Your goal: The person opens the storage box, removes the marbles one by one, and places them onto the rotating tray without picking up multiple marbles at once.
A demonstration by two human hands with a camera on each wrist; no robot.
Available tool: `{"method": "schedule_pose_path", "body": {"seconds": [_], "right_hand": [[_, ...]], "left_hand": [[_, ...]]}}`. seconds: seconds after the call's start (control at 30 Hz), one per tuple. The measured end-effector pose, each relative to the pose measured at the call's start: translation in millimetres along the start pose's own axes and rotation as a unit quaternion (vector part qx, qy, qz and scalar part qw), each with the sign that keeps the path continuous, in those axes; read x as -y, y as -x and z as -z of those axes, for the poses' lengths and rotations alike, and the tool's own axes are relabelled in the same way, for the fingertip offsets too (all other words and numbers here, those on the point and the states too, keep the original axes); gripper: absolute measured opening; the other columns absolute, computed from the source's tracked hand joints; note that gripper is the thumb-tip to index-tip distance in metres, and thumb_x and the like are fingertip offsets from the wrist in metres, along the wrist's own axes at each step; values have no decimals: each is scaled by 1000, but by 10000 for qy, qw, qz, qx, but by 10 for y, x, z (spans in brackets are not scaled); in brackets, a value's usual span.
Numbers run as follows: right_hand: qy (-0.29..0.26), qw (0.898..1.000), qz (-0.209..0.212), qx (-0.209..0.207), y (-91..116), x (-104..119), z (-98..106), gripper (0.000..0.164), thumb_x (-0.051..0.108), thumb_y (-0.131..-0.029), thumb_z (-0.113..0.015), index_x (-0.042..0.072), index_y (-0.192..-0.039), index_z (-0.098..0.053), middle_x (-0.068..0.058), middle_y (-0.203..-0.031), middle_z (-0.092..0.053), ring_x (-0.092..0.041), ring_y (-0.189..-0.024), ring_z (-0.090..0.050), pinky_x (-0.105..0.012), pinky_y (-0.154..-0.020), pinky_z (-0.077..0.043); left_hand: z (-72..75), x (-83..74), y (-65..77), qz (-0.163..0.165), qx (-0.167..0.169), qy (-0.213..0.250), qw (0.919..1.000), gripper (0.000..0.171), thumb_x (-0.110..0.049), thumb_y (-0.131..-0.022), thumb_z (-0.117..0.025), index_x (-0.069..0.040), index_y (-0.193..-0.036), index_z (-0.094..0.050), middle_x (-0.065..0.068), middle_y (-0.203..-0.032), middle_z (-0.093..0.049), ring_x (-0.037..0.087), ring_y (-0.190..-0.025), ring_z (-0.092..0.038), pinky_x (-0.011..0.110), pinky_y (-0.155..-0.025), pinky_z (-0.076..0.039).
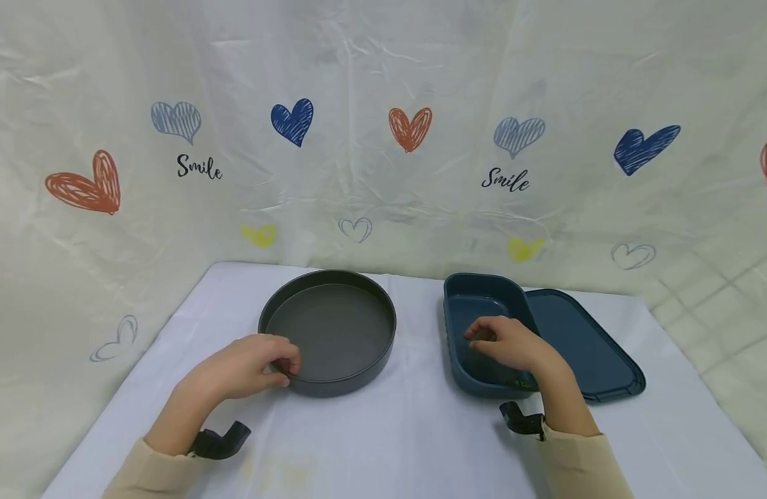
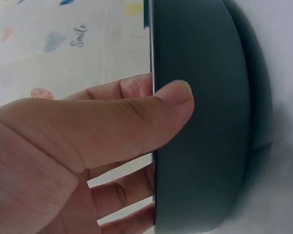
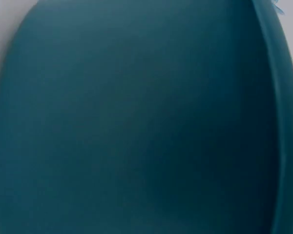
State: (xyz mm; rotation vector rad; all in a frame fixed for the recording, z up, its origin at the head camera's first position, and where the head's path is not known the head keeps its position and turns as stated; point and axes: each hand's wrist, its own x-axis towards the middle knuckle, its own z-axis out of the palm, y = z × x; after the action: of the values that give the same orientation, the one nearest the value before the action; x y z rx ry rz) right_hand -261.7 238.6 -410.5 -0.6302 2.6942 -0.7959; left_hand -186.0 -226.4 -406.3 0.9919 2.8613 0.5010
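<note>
The person's left hand (image 1: pixel 249 364) pinches the rim of a round, shallow, matte dark-grey pan (image 1: pixel 330 326), thumb against the outer wall and fingers over the inside. The pan sits flat just beyond that hand and to its right, gripped at its near-left edge.

The right hand (image 1: pixel 511 344) hovers over a deep, dark-blue rectangular container (image 1: pixel 477 305) with rounded corners, its fingers bent and pointing down and leftward. From here I can't tell whether they hold anything. The container lies directly beneath this hand, and a few small green bits (image 1: pixel 522 382) show inside, below the wrist.

To the right of the right hand lies a flat dark-blue lid (image 1: pixel 586 346) with a raised rim, its left edge hidden by the container. Beneath both hands spreads a white cloth (image 1: pixel 390 443); beyond them hangs a pale sheet (image 1: pixel 358 187) printed with hearts and "Smile".
</note>
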Motion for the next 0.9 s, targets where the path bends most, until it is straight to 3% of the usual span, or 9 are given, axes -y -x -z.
{"method": "schedule_pose_path", "body": {"seconds": [0.2, 0.37, 0.6, 0.9], "right_hand": [[53, 9980, -342, 525, 57, -43, -1, 28, 26, -95, -67, 12, -120, -66, -2, -112, -69, -20, -100, -64, -43, -82, -53], [247, 9960, -530, 677, 108, -38, 30, 30, 25, -92, -70, 12, -119, -66, -7, -117, -68, -25, -104, -65, -47, -84, -53], [397, 9921, -845, 834, 160, -41, 61, 21, 22, -87, -75, 15, -105, -66, -2, -100, -67, -19, -89, -61, -41, -75, -50], [-175, 9886, -908, 1192, 148, -29, -37, 17, 12, -86, -74, 11, -99, -63, -3, -84, -61, -19, -75, -56, -35, -66, -44]], "left_hand": [[24, -3, 29, -1, -43, 61, 10000, 24, -17, -84, -80, -33, -87, -62, -21, -88, -57, 6, -83, -58, 28, -75, -50], [37, 15, 41, -27, -51, 104, 9999, 24, -17, -84, -80, -33, -87, -63, -21, -88, -57, 5, -82, -58, 28, -75, -51], [58, 83, 54, -48, -221, -9, 9997, 24, -16, -83, -81, -32, -84, -65, -22, -86, -57, 8, -84, -57, 30, -77, -50], [77, 134, 68, 48, -243, -95, 9996, 27, -16, -80, -84, -34, -81, -64, -23, -85, -55, 6, -88, -56, 31, -81, -50]]}}
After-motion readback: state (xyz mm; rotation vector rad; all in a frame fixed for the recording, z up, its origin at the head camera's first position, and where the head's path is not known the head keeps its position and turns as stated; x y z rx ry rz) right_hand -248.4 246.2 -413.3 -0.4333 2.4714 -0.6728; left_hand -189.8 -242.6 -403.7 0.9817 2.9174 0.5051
